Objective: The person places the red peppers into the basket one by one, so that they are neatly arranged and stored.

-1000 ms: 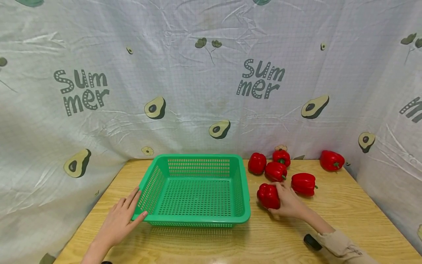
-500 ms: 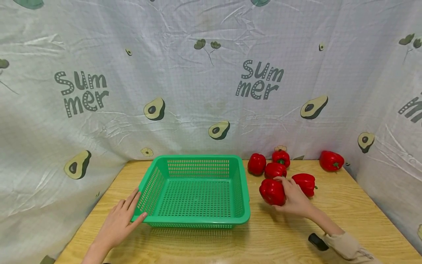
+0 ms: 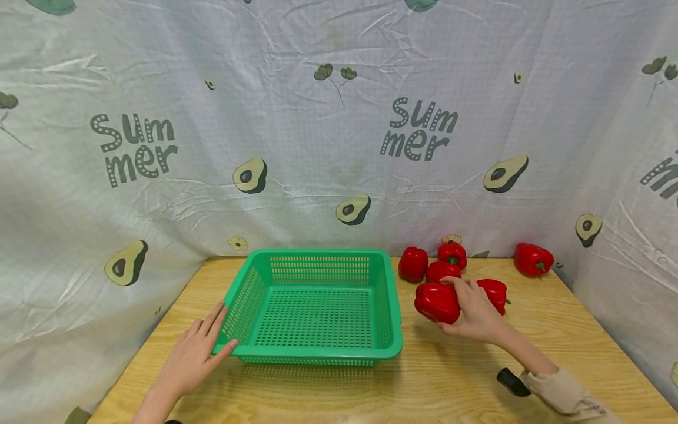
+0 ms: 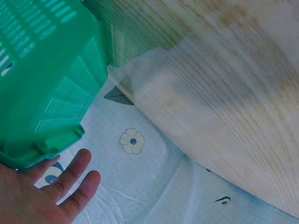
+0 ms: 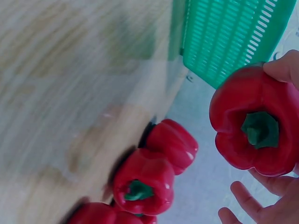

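Note:
A red bell pepper (image 3: 437, 303) is held in my right hand (image 3: 475, 312), thumb and fingers curled round it. In the right wrist view its green stem (image 5: 259, 130) faces the camera, and it looks raised off the table. To its left stands a green plastic basket (image 3: 318, 352) with slotted walls and nothing inside. My left hand (image 3: 193, 356) rests on the basket's left front corner with its fingers straight and spread. The left wrist view shows those fingers (image 4: 79, 186) by the basket's rim (image 4: 51, 147).
Several more red bell peppers lie on the wooden table (image 3: 450, 388): a cluster (image 3: 413, 263) behind my right hand, one pepper (image 3: 494, 294) partly hidden by it, another pepper (image 3: 532, 259) at the far right corner. A printed cloth (image 3: 296, 118) hangs behind the table.
My right hand has lifted the bell pepper and shifted it slightly back, tilting it on the way. The left hand and the basket have stayed in place.

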`<state>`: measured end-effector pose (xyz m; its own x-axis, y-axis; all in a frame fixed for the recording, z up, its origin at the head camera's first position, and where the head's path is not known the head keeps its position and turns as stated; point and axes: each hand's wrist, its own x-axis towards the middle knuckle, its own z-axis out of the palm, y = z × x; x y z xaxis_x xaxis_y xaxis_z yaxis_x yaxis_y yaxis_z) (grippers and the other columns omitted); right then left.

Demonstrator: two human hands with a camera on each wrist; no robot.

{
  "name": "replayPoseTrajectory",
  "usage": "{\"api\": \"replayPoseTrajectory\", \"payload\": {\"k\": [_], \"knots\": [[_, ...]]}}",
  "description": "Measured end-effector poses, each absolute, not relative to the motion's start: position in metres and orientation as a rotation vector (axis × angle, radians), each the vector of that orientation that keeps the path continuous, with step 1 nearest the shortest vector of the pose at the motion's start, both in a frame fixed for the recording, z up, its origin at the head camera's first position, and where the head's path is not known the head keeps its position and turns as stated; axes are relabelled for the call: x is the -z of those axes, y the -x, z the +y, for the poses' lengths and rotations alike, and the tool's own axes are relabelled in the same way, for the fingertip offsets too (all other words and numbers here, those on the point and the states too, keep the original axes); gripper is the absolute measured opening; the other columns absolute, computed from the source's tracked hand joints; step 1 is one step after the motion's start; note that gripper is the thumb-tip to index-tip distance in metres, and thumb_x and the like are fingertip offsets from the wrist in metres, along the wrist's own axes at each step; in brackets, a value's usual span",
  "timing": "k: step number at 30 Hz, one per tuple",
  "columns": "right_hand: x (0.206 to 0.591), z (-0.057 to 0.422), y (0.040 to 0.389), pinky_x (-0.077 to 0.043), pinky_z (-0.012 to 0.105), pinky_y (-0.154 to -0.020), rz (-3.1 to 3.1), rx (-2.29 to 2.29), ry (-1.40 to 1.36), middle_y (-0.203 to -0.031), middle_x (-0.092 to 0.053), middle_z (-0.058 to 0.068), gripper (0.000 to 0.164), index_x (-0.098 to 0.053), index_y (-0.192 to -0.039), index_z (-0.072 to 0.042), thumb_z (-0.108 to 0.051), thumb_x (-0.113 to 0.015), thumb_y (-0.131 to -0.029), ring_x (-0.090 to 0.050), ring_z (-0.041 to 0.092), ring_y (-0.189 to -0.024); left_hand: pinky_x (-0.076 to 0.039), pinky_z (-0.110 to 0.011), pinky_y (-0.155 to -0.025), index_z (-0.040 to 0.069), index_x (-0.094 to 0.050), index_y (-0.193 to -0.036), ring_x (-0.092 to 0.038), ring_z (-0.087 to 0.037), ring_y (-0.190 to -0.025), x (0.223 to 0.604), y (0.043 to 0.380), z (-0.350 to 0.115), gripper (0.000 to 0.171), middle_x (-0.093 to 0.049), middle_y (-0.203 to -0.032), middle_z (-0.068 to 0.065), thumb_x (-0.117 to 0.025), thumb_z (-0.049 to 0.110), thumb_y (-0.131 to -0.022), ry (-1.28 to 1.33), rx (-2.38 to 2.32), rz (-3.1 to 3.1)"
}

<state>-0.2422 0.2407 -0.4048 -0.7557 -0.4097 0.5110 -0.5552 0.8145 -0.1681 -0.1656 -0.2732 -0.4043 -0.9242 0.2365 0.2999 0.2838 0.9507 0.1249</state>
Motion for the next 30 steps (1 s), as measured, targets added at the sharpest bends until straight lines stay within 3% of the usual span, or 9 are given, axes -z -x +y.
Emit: {"api": "replayPoseTrajectory", "payload": {"k": [6, 15, 24, 30], "knots": [[0.393, 0.237, 0.244, -0.041, 0.044, -0.075, -2.504, -0.385, -0.739, -0.101, -0.057, 0.01, 0.08, -0.046, -0.111, -0.006, -0.034, -0.084, -0.047, -0.047, 0.027, -0.093, -0.039, -0.052, -0.086, -0.001, -0.033, -0.137, -0.046, -0.036, -0.11, 0.406, 0.166, -0.273, 0.066, -0.032, -0.142, -0.017, -0.051, 0.04, -0.088, 0.39, 0.238, -2.809], [0.377, 0.226, 0.252, -0.039, 0.045, -0.076, -2.433, -0.346, -0.813, -0.106, -0.055, 0.005, 0.079, -0.046, -0.123, -0.013, -0.036, -0.078, -0.054, -0.04, 0.023, -0.097, -0.04, -0.053, -0.085, -0.001, -0.032, -0.137, -0.045, -0.036, -0.11, 0.404, 0.165, -0.273, 0.066, -0.032, -0.142, -0.018, -0.051, 0.04, -0.088, 0.38, 0.255, -2.829], [0.363, 0.215, 0.258, -0.04, 0.045, -0.076, -2.366, -0.3, -0.814, -0.106, -0.055, 0.01, 0.081, -0.046, -0.116, -0.004, -0.038, -0.079, -0.05, -0.042, 0.027, -0.098, -0.04, -0.052, -0.085, -0.001, -0.033, -0.137, -0.046, -0.036, -0.11, 0.405, 0.165, -0.273, 0.066, -0.031, -0.142, -0.017, -0.051, 0.04, -0.088, 0.388, 0.243, -2.824], [0.354, 0.209, 0.264, -0.039, 0.043, -0.072, -2.296, -0.278, -0.861, -0.1, -0.056, 0.009, 0.076, -0.049, -0.111, -0.004, -0.039, -0.078, -0.05, -0.043, 0.029, -0.095, -0.041, -0.052, -0.085, -0.002, -0.034, -0.136, -0.046, -0.036, -0.11, 0.405, 0.165, -0.274, 0.066, -0.032, -0.141, -0.018, -0.052, 0.039, -0.088, 0.395, 0.241, -2.819]]}}
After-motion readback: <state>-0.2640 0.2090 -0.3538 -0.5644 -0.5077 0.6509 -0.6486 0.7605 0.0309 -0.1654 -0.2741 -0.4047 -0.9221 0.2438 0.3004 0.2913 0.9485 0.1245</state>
